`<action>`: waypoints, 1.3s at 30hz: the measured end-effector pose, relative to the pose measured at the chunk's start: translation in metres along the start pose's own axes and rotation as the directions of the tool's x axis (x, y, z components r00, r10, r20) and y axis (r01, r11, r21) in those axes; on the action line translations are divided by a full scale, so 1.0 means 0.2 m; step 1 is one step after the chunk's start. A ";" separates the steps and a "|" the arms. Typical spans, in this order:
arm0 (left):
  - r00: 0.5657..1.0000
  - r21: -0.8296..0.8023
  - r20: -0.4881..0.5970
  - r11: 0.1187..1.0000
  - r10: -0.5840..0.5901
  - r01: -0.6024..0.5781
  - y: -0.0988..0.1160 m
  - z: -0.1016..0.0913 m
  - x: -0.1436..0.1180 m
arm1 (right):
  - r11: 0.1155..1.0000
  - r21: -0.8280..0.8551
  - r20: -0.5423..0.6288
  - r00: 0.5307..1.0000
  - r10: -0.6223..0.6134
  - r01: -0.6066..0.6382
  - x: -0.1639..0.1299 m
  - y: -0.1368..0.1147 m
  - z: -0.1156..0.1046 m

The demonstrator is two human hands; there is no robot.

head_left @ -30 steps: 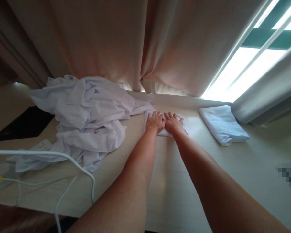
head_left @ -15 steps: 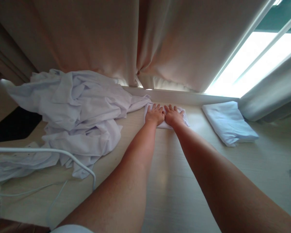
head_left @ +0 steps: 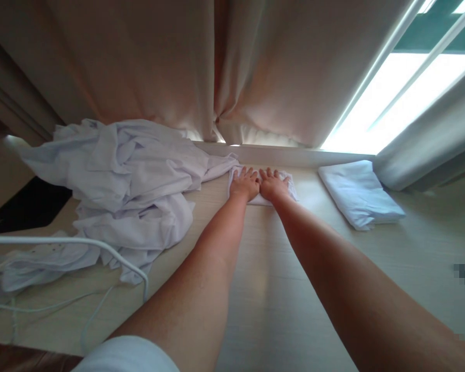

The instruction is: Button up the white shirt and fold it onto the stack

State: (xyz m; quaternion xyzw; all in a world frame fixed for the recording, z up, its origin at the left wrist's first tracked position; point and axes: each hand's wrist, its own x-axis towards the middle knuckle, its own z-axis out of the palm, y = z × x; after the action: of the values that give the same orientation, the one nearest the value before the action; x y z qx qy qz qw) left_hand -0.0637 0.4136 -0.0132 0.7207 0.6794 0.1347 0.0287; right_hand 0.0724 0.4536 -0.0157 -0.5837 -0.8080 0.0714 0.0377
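Observation:
A small folded white cloth (head_left: 259, 200) lies flat on the pale wooden surface, partly hidden under both hands. My left hand (head_left: 245, 185) rests palm down on its left part, fingers spread and pointing away from me. Beside it, my right hand (head_left: 273, 184) lies flat on the right part, its fingers also apart. The thumbs nearly meet in the middle. Left of the hands spreads a large crumpled heap of white garments (head_left: 139, 165), and one end of it reaches the cloth's upper left corner. To the right sits a neatly folded white garment (head_left: 356, 191).
Beige curtains (head_left: 158, 67) hang behind the surface, with a bright window (head_left: 403, 98) at the right. A flat black object (head_left: 31, 206) lies at the left. In front of the heap are a white bent tube (head_left: 81, 241) and thin pale cords (head_left: 54, 309).
The view has shifted slightly, and more of the left sleeve shows. Both hands stay pressed flat on the cloth in nearly the same place.

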 end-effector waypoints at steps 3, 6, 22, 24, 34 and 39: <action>1.000 -0.005 0.013 1.000 -0.004 0.004 0.01 -0.01 -0.01 | 1.000 0.007 -0.011 1.000 -0.002 0.002 0.00 0.00 0.00; 1.000 -0.003 0.018 1.000 -0.010 0.010 0.01 0.00 -0.01 | 1.000 0.013 -0.021 1.000 -0.007 0.008 0.00 0.00 0.00; 0.997 0.035 -0.072 0.999 0.008 -0.005 0.04 0.03 -0.11 | 0.999 -0.006 -0.019 0.999 -0.032 0.032 -0.11 0.00 0.00; 0.997 0.026 -0.080 1.000 0.013 -0.011 0.05 0.03 -0.14 | 1.000 0.003 -0.017 0.999 -0.028 0.028 -0.15 0.00 0.00; 0.998 -0.016 -0.054 1.000 0.009 -0.010 0.15 -0.02 -0.38 | 1.000 -0.013 0.029 1.000 -0.009 0.010 -0.40 -0.01 -0.01; 0.999 -0.023 -0.050 1.000 0.010 -0.011 0.21 -0.06 -0.52 | 1.000 -0.020 0.032 0.999 0.019 -0.018 -0.54 -0.02 -0.01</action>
State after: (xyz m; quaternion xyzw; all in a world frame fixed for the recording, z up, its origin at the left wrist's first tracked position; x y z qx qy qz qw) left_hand -0.0293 0.3068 -0.0078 0.7203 0.6745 0.1606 0.0194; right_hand 0.1037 0.3514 -0.0100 -0.5902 -0.8038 0.0731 0.0182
